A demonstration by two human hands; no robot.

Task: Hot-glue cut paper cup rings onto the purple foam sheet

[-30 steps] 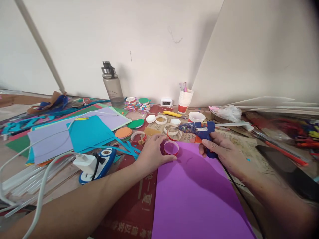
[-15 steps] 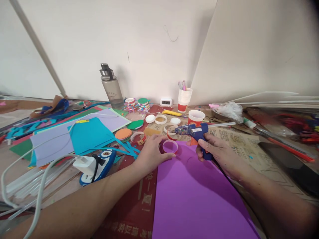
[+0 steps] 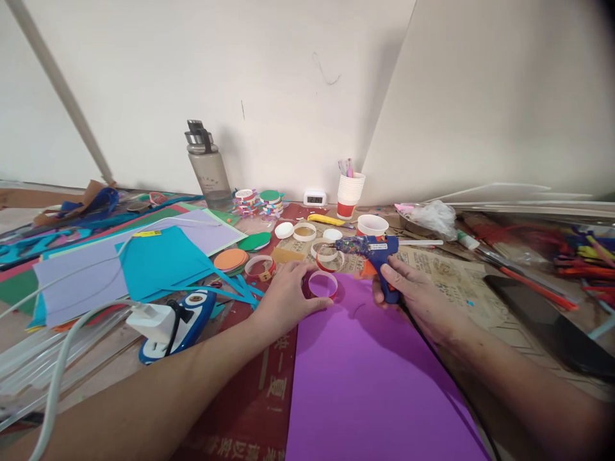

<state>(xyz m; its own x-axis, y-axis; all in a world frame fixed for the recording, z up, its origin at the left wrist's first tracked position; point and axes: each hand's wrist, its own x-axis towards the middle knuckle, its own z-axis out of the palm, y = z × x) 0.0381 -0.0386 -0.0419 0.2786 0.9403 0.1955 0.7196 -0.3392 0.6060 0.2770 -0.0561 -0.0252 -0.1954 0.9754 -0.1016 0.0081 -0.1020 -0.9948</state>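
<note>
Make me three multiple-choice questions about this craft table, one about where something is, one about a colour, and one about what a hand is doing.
1. Where does the ring at the left hand sit?
A. on the far edge of the purple sheet
B. inside the stack of cups
C. on the water bottle

2. What colour is the body of the glue gun?
A. yellow
B. blue
C. green

3. What is the right hand doing?
A. lying flat and empty
B. holding scissors
C. gripping the glue gun's handle

Answers:
1 A, the ring rests on the sheet's far end beside the left fingers.
2 B, the casing is blue, with its nozzle end pointing left.
3 C, the fingers wrap the handle.
</note>
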